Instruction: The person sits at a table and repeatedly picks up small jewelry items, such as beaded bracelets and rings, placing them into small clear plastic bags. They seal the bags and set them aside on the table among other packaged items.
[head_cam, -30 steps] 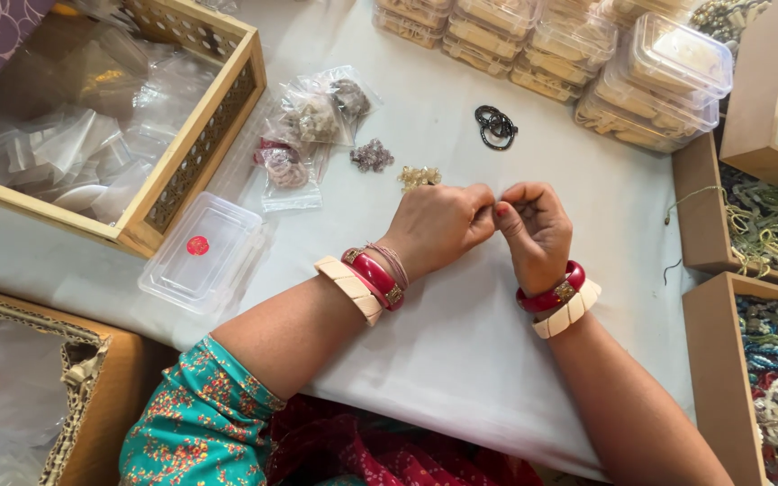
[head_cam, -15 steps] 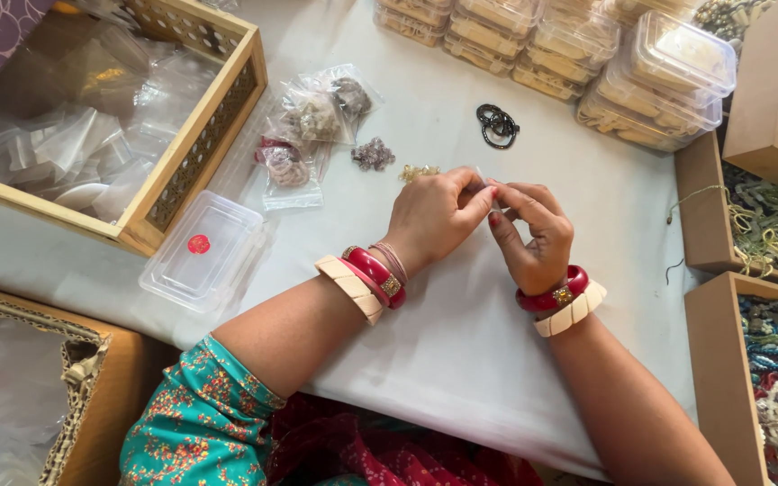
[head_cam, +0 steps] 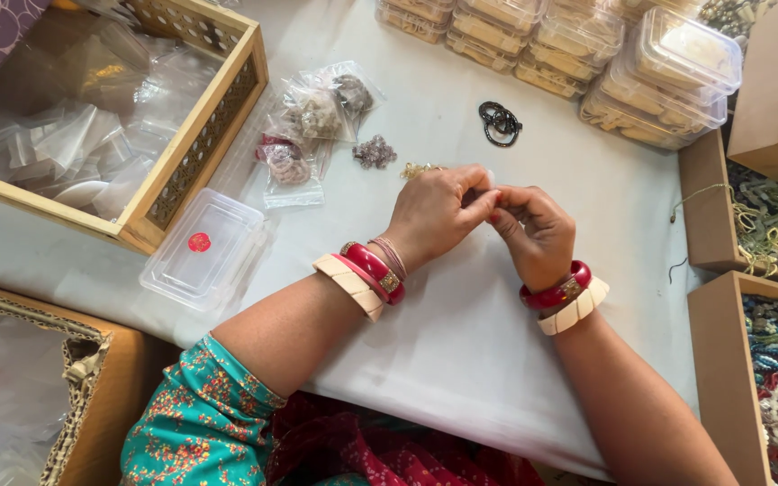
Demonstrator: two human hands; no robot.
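Observation:
My left hand (head_cam: 434, 211) and my right hand (head_cam: 533, 229) meet fingertip to fingertip just above the white tabletop (head_cam: 461, 342). Both pinch the same tiny item, which is almost wholly hidden between the fingers. Each wrist wears red and cream bangles. A small gold-coloured ornament (head_cam: 418, 169) lies right behind the left hand's knuckles. A greyish beaded piece (head_cam: 374, 151) and a dark ring-shaped piece (head_cam: 499, 123) lie farther back.
Small clear bags with ornaments (head_cam: 312, 121) lie at the back left. A shut clear plastic box (head_cam: 204, 252) sits beside a wooden crate of empty bags (head_cam: 200, 144). Stacked clear boxes (head_cam: 641, 63) line the back. Cardboard boxes of cords and beads (head_cam: 709, 360) stand at right.
Both hands have drifted slightly toward the back of the table and closed the small gap between their fingertips. Nothing else has moved.

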